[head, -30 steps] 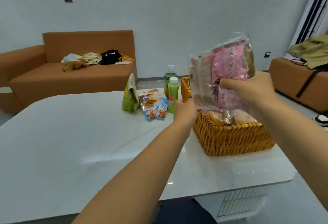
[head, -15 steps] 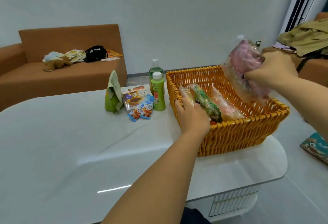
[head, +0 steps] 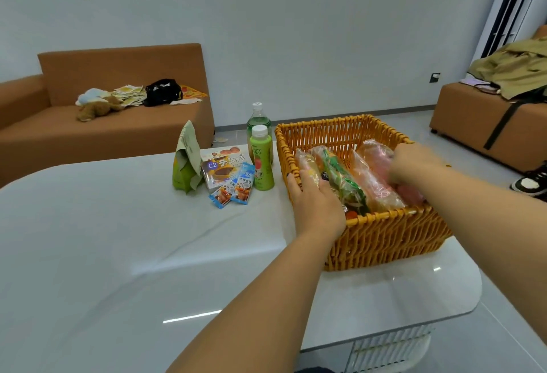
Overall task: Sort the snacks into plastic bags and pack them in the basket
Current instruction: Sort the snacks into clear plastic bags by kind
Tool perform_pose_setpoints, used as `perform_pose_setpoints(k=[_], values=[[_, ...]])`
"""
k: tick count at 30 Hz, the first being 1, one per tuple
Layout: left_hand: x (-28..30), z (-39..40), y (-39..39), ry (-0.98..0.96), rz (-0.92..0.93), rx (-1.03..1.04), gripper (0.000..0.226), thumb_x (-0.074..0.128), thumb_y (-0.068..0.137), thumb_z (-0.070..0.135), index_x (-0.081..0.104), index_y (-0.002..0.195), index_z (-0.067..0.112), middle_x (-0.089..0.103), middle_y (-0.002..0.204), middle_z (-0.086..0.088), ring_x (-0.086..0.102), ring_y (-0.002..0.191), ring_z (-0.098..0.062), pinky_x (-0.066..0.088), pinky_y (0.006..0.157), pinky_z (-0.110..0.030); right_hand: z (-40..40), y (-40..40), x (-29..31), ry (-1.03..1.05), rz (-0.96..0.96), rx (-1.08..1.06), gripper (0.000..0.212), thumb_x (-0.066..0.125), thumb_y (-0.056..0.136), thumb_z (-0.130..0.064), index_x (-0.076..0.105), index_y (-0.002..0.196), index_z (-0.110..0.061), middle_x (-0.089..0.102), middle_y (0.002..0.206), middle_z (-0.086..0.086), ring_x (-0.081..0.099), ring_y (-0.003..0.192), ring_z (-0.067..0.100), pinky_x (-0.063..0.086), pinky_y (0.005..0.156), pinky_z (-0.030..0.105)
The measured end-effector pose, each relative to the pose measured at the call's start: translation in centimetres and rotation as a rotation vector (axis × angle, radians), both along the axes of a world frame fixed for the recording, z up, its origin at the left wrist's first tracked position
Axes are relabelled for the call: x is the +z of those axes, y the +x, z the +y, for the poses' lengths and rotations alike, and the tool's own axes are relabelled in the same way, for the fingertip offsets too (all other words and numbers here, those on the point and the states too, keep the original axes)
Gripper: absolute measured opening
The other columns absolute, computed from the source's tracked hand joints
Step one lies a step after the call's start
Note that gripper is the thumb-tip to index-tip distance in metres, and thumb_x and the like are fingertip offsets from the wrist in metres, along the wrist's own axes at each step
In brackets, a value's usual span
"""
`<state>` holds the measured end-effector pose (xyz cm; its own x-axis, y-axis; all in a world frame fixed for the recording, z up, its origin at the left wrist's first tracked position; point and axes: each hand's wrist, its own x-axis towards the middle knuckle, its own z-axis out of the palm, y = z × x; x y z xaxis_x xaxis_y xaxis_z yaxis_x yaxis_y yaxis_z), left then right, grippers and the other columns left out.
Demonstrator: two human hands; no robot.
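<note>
Pink snack bag (head: 381, 162) down inside wicker basket (head: 384, 233), gripped by right hand (head: 414, 162), fingers curled round it. Left of that grip, three more bags; left hand (head: 313, 195) flat on yellow bag (head: 307, 162), fingers straight.

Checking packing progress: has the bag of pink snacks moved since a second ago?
Yes. The bag of pink snacks has come down from above the basket into its right side, under the right hand.
</note>
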<state>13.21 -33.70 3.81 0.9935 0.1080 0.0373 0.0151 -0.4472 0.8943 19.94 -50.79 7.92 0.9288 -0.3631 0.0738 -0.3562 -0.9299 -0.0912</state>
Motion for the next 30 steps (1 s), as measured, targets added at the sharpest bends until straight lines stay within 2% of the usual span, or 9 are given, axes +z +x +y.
perform_pose_setpoints(k=[3, 6, 9, 11, 13, 17, 22, 26, 30], values=[[-0.1, 0.0, 0.0, 0.002, -0.006, -0.005, 0.055, 0.023, 0.106, 0.034, 0.004, 0.156, 0.02, -0.012, 0.163, 0.003, 0.008, 0.15, -0.019, 0.021, 0.117, -0.033, 0.6, 0.6, -0.8, -0.136, -0.012, 0.011, 0.022, 0.046, 0.095, -0.025, 0.06, 0.088, -0.009, 0.059, 0.078, 0.007, 0.054, 0.062, 0.018, 0.036, 0.043, 0.024], [-0.2, 0.0, 0.0, 0.001, -0.005, -0.005, 0.056, 0.023, 0.106, 0.035, 0.003, 0.157, 0.02, -0.012, 0.163, 0.003, 0.008, 0.15, -0.019, 0.021, 0.117, -0.033, 0.9, 0.9, -0.3, -0.086, 0.137, -0.013, 0.021, 0.056, 0.089, -0.016, 0.061, 0.106, -0.005, 0.061, 0.084, 0.008, 0.058, 0.066, 0.02, 0.044, 0.047, 0.027], [-0.2, 0.0, 0.0, -0.005, -0.004, -0.004, 0.056, 0.023, 0.106, 0.035, 0.003, 0.157, 0.02, -0.013, 0.163, 0.004, 0.01, 0.15, -0.02, 0.022, 0.117, -0.033, 0.6, 0.7, 1.5, 0.198, 0.393, -0.032, 0.05, 0.063, 0.088, -0.017, 0.046, 0.13, 0.004, 0.059, 0.106, 0.018, 0.06, 0.075, 0.024, 0.052, 0.057, 0.029], [-0.1, 0.0, 0.0, -0.01, -0.009, -0.003, 0.056, 0.023, 0.106, 0.034, 0.003, 0.157, 0.02, -0.013, 0.163, 0.004, 0.011, 0.15, -0.02, 0.023, 0.117, -0.033, -0.6, 0.8, 2.3, 0.544, 0.418, 0.002, 0.08, 0.072, 0.078, -0.029, 0.032, 0.143, -0.006, 0.052, 0.125, 0.023, 0.06, 0.1, 0.034, 0.056, 0.083, 0.045], [-0.2, -0.1, 0.0, -0.007, -0.009, 0.0, 0.056, 0.023, 0.106, 0.035, 0.003, 0.157, 0.021, -0.012, 0.163, 0.005, 0.012, 0.149, -0.02, 0.025, 0.116, -0.033, -0.7, 0.5, 2.4, 0.788, 0.386, 0.012, 0.096, 0.07, 0.076, -0.048, 0.018, 0.152, -0.022, 0.031, 0.151, 0.021, 0.038, 0.132, 0.044, 0.031, 0.108, 0.061], [-0.2, 0.0, 0.1, -0.01, 0.0, -0.002, 0.056, 0.023, 0.106, 0.035, 0.003, 0.157, 0.021, -0.012, 0.163, 0.004, 0.011, 0.15, -0.02, 0.024, 0.117, -0.034, 1.9, 0.6, 0.8, 0.779, 0.356, 0.044, 0.097, 0.048, 0.066, -0.088, 0.055, 0.135, -0.02, 0.053, 0.133, 0.029, 0.028, 0.138, 0.048, 0.026, 0.11, 0.063], [-0.4, 0.0, 0.2, -0.007, -0.005, -0.009, 0.056, 0.022, 0.106, 0.035, 0.004, 0.156, 0.02, -0.014, 0.163, 0.004, 0.01, 0.15, -0.021, 0.022, 0.118, -0.035, 2.9, 0.2, -0.2, 0.833, 0.255, 0.081, 0.077, 0.019, 0.093, -0.07, 0.007, 0.155, -0.027, 0.009, 0.161, 0.014, 0.014, 0.146, 0.04, 0.016, 0.114, 0.058], [-0.5, 0.1, 0.2, -0.01, 0.001, -0.016, 0.056, 0.022, 0.106, 0.035, 0.003, 0.157, 0.02, -0.015, 0.163, 0.004, 0.01, 0.15, -0.02, 0.022, 0.118, -0.035, 1.6, -0.2, -0.4, 0.803, 0.188, 0.068, 0.075, 0.022, 0.095, -0.067, 0.021, 0.153, -0.018, 0.028, 0.155, 0.019, 0.032, 0.138, 0.04, 0.027, 0.111, 0.054], [-0.4, 0.3, 0.2, -0.015, 0.012, -0.025, 0.056, 0.022, 0.106, 0.035, 0.003, 0.156, 0.021, -0.016, 0.162, 0.005, 0.012, 0.15, -0.021, 0.025, 0.117, -0.037, 1.4, -2.1, -1.1, 0.565, -0.018, 0.152, 0.061, 0.056, 0.093, -0.036, 0.038, 0.143, -0.006, 0.05, 0.137, 0.017, 0.052, 0.117, 0.03, 0.045, 0.099, 0.043]])
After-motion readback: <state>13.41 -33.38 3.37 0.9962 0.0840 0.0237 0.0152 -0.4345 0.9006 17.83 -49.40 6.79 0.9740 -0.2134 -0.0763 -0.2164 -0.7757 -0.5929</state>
